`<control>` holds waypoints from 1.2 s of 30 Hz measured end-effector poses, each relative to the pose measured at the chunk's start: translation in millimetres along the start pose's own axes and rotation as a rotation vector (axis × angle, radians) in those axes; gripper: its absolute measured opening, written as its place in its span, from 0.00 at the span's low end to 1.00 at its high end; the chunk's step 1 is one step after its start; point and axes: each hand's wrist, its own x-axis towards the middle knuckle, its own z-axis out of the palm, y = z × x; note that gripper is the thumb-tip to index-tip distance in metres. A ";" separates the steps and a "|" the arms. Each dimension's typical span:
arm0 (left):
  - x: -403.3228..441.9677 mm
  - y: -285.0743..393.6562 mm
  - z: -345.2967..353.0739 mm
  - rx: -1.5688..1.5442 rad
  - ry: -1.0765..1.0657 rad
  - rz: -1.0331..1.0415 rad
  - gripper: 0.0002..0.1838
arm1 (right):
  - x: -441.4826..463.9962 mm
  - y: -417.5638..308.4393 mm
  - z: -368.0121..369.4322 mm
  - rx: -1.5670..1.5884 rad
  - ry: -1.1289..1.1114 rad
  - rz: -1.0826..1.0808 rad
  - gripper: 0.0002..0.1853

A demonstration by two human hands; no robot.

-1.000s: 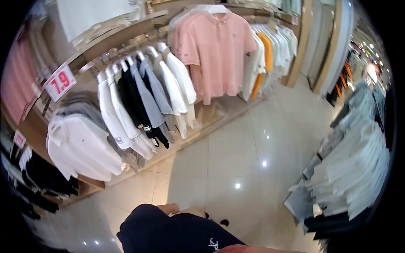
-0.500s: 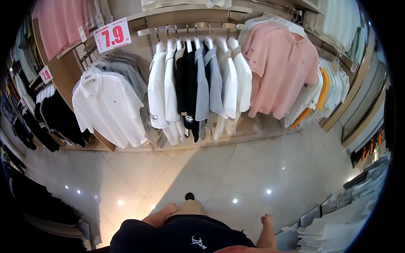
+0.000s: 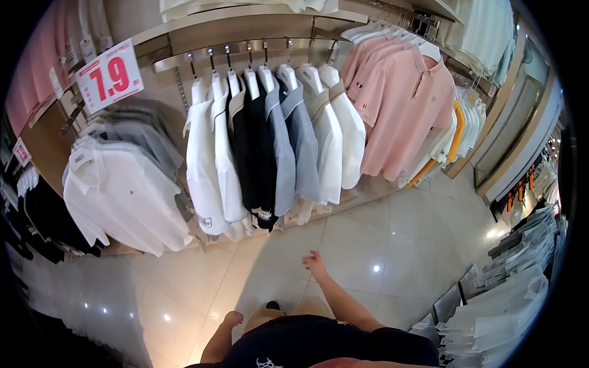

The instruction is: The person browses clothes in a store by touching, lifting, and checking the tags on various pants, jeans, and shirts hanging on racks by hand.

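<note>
My right hand [image 3: 315, 264] is held out over the tiled floor in front of me, its fingers apart and nothing in them. Low beside my body is my left hand [image 3: 233, 318]; its fingers look curled, and what they hold, if anything, is too small to make out. Neither hand touches the clothes. Beyond my right hand, a row of white, black and grey shirts [image 3: 285, 156] hangs from a metal rail [image 3: 239, 50]. A pink polo shirt [image 3: 408, 101] hangs facing out to the right of the row, and a white polo shirt [image 3: 126, 193] to its left.
A price sign [image 3: 109, 76] reading 7.9 stands at the upper left. Dark clothes [image 3: 52, 214] hang at the far left. Along the right side, a rack of pale clothes [image 3: 500, 313] stands near me. Tiled floor [image 3: 359, 245] lies between the racks.
My right arm has come up and forward from my side. My left hand has moved away from my leg. The view has turned, and the shirt row appears closer.
</note>
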 end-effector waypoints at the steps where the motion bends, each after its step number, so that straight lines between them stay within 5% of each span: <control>1: 1.4 11.8 -7.8 -0.009 -0.028 0.008 0.14 | 16.4 -21.6 3.2 -0.074 0.023 -0.210 0.22; 3: 8.2 41.5 -17.7 -0.002 0.018 0.168 0.13 | 15.4 -105.7 -1.0 -0.101 0.148 -0.409 0.20; 6: 16.8 111.6 -25.2 -0.141 0.184 0.477 0.13 | 20.2 -203.9 -6.6 0.079 0.050 -0.535 0.16; 12: -95.0 387.3 -51.4 -0.142 0.291 0.868 0.10 | 31.9 -344.3 3.9 0.066 -0.005 -0.874 0.27; 13: -93.8 415.8 -53.6 -0.158 0.390 1.143 0.09 | 42.4 -354.8 7.2 0.046 -0.018 -0.924 0.30; 16: -137.8 504.9 -67.2 -0.316 0.750 1.346 0.27 | 73.1 -376.2 14.0 -0.159 -0.010 -0.980 0.35; 18: -148.5 542.4 -81.0 -0.134 0.919 1.346 0.38 | 88.9 -389.5 13.1 -0.221 -0.037 -1.025 0.36; 21: -136.4 575.8 -95.1 -0.162 0.869 1.282 0.43 | 97.7 -405.2 1.0 -0.329 -0.052 -1.065 0.34; 28: -122.1 575.8 -117.8 -0.260 1.039 1.017 0.24 | 136.5 -411.6 -49.5 -0.392 0.359 -1.058 0.22; 36: -120.9 556.6 -124.7 -0.320 1.057 0.885 0.19 | 162.2 -416.7 -84.6 -0.539 0.408 -1.054 0.25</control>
